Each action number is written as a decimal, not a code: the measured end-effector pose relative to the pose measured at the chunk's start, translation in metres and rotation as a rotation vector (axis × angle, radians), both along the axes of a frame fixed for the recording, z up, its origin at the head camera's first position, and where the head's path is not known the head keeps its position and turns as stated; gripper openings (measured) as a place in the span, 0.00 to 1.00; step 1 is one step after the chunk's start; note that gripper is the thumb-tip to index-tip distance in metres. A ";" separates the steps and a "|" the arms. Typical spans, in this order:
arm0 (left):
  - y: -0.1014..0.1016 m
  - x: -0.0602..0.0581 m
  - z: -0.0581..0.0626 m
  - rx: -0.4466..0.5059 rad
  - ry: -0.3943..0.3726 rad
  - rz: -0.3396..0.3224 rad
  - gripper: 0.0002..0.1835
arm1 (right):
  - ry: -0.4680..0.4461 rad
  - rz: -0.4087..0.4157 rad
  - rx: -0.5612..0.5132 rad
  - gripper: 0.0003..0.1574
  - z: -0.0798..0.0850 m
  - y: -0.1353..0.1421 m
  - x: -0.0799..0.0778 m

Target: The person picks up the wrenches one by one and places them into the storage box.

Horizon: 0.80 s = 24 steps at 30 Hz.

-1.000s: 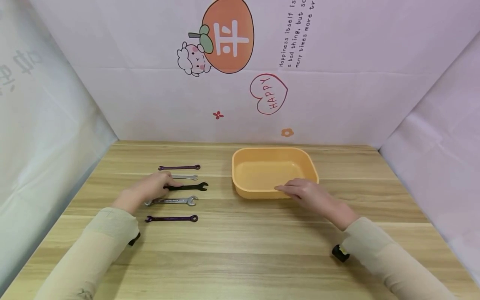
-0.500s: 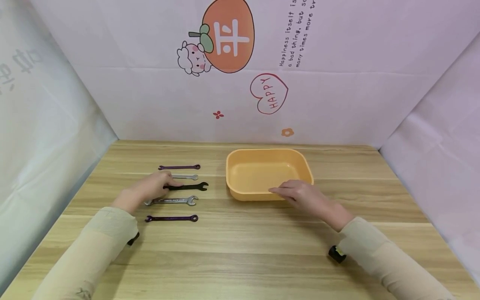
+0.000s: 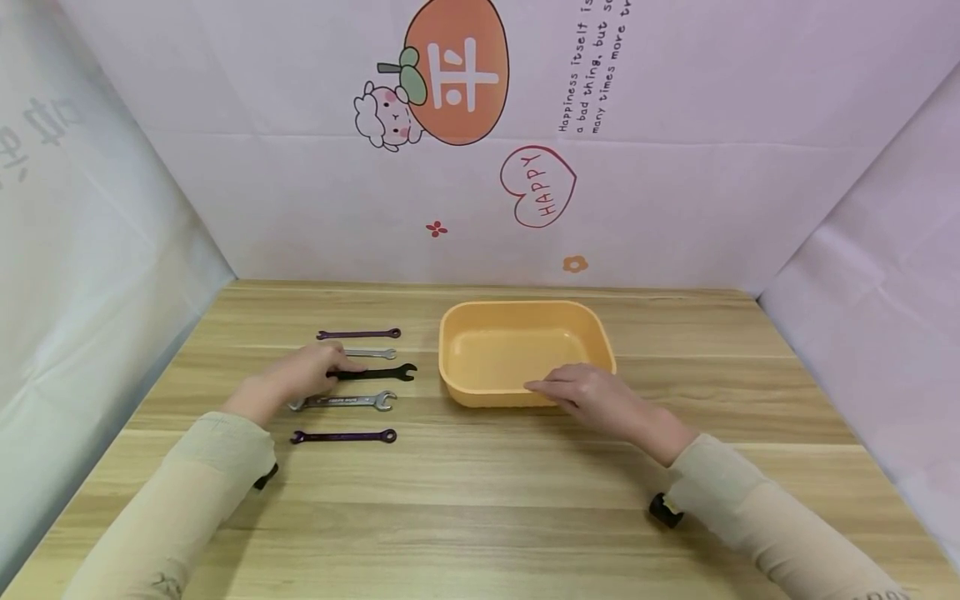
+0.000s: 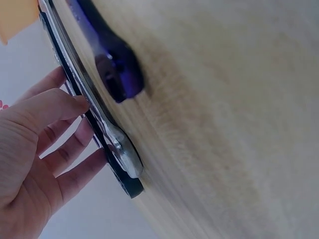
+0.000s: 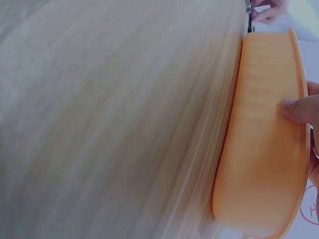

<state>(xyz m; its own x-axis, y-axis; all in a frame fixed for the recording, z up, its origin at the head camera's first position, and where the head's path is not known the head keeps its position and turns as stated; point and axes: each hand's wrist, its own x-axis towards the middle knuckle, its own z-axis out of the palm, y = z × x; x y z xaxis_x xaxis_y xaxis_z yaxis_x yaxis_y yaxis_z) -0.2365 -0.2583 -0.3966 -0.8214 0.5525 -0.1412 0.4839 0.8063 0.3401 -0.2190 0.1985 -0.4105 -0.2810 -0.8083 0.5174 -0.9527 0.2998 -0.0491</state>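
Observation:
My left hand pinches the left part of a black open-end wrench lying third in a column of wrenches; its left end is hidden under the hand. In the left wrist view the thumb and fingers straddle the black wrench, and a silver open-end wrench lies alongside. My right hand grips the near rim of a yellow-orange plastic basin, right of the wrenches. The right wrist view shows the thumb against the outer wall, with the fingers over the rim.
Behind the black wrench lie a thin silver wrench and a purple wrench. In front are a larger silver wrench and another purple wrench. White printed cloth walls the wooden table at back and sides.
My right hand has slid the basin left and slightly toward me, closer to the wrenches. The left hand stays in place on the black wrench.

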 end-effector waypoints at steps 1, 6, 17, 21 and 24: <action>0.000 0.000 0.000 -0.002 0.004 -0.002 0.25 | 0.005 0.003 -0.002 0.27 0.000 -0.001 0.000; 0.000 -0.001 0.000 -0.011 0.014 -0.009 0.26 | 0.013 -0.002 0.004 0.25 0.000 -0.005 0.001; 0.000 -0.002 -0.002 -0.017 0.023 -0.025 0.27 | 0.004 -0.025 0.021 0.24 0.002 -0.007 0.004; 0.000 -0.001 -0.002 -0.015 0.013 -0.021 0.28 | -0.011 -0.037 0.030 0.26 0.002 -0.007 0.005; 0.000 -0.001 -0.001 -0.010 0.014 -0.026 0.28 | -0.013 -0.043 0.036 0.27 0.002 -0.006 0.005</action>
